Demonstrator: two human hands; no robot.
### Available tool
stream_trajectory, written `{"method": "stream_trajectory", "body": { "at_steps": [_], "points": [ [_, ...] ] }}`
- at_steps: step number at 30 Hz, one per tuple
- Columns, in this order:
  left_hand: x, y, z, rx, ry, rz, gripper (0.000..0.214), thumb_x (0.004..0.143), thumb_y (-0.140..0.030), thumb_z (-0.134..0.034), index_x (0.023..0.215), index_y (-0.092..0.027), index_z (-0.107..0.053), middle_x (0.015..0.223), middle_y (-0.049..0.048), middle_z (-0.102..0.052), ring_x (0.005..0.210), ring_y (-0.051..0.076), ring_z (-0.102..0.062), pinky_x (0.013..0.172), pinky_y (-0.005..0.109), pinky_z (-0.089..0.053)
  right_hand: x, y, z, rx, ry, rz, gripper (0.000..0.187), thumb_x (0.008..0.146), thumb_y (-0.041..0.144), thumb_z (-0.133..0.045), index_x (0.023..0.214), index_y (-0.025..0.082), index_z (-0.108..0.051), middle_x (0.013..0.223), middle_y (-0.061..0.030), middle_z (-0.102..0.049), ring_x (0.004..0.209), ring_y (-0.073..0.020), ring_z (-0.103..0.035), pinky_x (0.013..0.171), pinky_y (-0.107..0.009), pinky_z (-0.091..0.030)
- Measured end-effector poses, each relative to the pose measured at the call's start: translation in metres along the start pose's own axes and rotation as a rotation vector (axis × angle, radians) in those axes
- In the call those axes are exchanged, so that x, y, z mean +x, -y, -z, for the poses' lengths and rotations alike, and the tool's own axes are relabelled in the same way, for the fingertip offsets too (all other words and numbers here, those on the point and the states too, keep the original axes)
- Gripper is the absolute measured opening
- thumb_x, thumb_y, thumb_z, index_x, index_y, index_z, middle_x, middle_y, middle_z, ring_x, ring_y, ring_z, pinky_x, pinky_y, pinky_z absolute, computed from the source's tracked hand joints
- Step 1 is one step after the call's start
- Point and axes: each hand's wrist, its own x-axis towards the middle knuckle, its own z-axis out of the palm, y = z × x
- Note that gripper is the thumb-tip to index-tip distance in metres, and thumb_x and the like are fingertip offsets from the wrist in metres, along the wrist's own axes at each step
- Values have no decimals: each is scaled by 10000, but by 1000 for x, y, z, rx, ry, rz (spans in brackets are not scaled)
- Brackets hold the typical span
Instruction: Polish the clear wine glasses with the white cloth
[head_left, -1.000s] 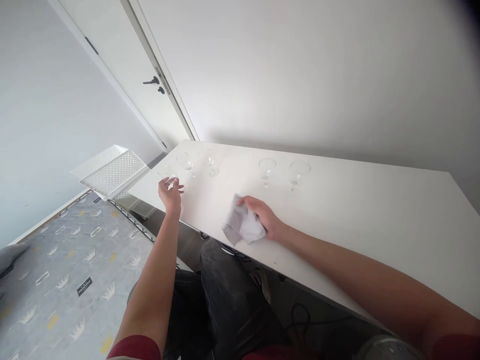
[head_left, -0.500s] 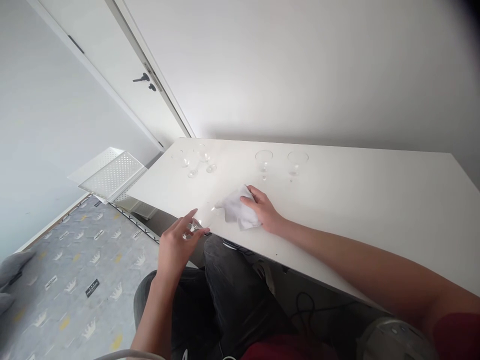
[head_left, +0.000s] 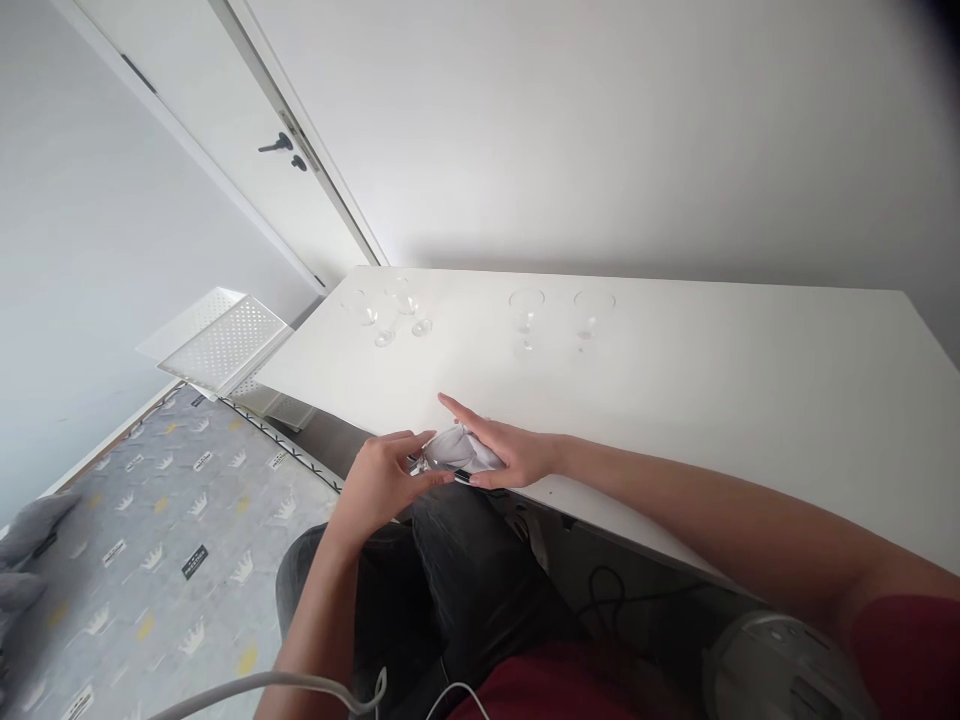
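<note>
My left hand (head_left: 381, 480) is closed around a clear stemmed glass (head_left: 429, 463) at the table's front edge, fingers and thumb around its lower part. The glass is tilted, its mouth towards my right hand (head_left: 519, 454). That hand presses a pale grey cloth (head_left: 463, 447) into the bowl, fingers extended along one side and thumb on the other. Much of the glass is hidden by my fingers and the cloth. Behind them, two clear glasses (head_left: 527, 312) (head_left: 594, 312) stand on the white table (head_left: 735, 400).
Two more stemmed glasses (head_left: 364, 312) (head_left: 405, 300) are at the table's back left; I cannot tell whether they stand or lie. A white perforated rack (head_left: 225, 345) adjoins the table's left end. A patterned mattress (head_left: 172, 530) lies at left. A white cable (head_left: 277, 680) crosses below.
My right hand has brought the cloth left and down to the glass, and the cloth is now bunched inside the bowl. My left hand has moved slightly right with the glass.
</note>
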Motion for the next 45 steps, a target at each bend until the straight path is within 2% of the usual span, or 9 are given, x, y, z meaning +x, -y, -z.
{"method": "stream_trajectory", "body": {
  "at_steps": [3, 7, 10, 15, 21, 26, 33, 37, 45],
  "points": [
    [3, 9, -3, 71, -31, -95, 573, 869, -617, -801, 1324, -269, -789, 816, 39, -730, 597, 152, -563, 620, 281, -433, 2, 2, 8, 230, 82, -147, 1115, 867, 244, -791, 1740, 263, -97, 1281, -81, -702, 1014, -187, -667, 898, -315, -538],
    [2, 17, -8, 178, -200, -154, 435, 908, -542, -791, 1303, -360, -803, 870, 49, -777, 620, 152, -583, 662, 283, -437, 3, 4, 18, 510, -88, -209, 956, 827, 186, -665, 1702, 232, -282, 1049, -27, -696, 873, -168, -663, 747, -264, -535],
    [2, 12, -5, 13, -163, 6, 517, 835, -564, -851, 1298, -340, -808, 745, 14, -709, 572, 140, -526, 615, 278, -435, 2, 4, 17, 296, -125, -144, 906, 794, 121, -630, 1658, 263, -398, 1014, -15, -679, 763, -146, -605, 678, -261, -502],
    [6, 0, 7, -423, 207, 428, 641, 677, -565, -942, 1211, -226, -840, 627, -26, -597, 437, 104, -432, 451, 263, -359, 0, 1, 3, -359, 85, -33, 857, 905, 78, -537, 1710, 265, -309, 868, -14, -695, 623, -148, -508, 726, -327, -510],
    [5, 0, 19, -506, 135, 466, 438, 726, -554, -914, 987, -207, -857, 547, -39, -517, 453, 97, -412, 467, 249, -359, -4, -14, -12, -593, -91, 135, 853, 905, 42, -473, 1705, 299, -326, 1553, -121, -589, 1350, -304, -561, 1147, -525, -439],
    [7, 5, 20, -611, 290, 426, 508, 817, -676, -788, 702, -182, -753, 533, -6, -507, 463, 105, -412, 462, 250, -340, -3, -21, -16, -597, -149, 235, 781, 910, 55, -472, 1658, 275, -420, 1508, -119, -634, 1370, -307, -552, 1214, -557, -371],
    [0, -7, -8, -2, -209, 136, 549, 743, -592, -900, 1207, -302, -846, 748, 23, -723, 573, 160, -555, 576, 287, -442, 5, -4, 8, -106, -94, -29, 826, 787, 99, -587, 1589, 271, -488, 1296, -84, -711, 1137, -261, -650, 961, -405, -532],
    [0, -3, -18, -16, -301, 103, 616, 739, -632, -900, 1261, -313, -827, 755, 12, -725, 585, 143, -531, 624, 287, -456, 7, 2, 16, 233, -259, -122, 869, 650, 61, -576, 1489, 285, -556, 1153, -37, -675, 975, -204, -654, 737, -283, -493],
    [7, 11, -23, -69, -341, 346, 620, 752, -612, -891, 1264, -271, -816, 733, 2, -737, 566, 171, -575, 634, 328, -500, 6, -3, 11, 72, -739, 29, 190, 825, 183, -603, 841, 260, -431, 707, 49, -410, 627, -148, -384, 605, -276, -333]
  ]
}}
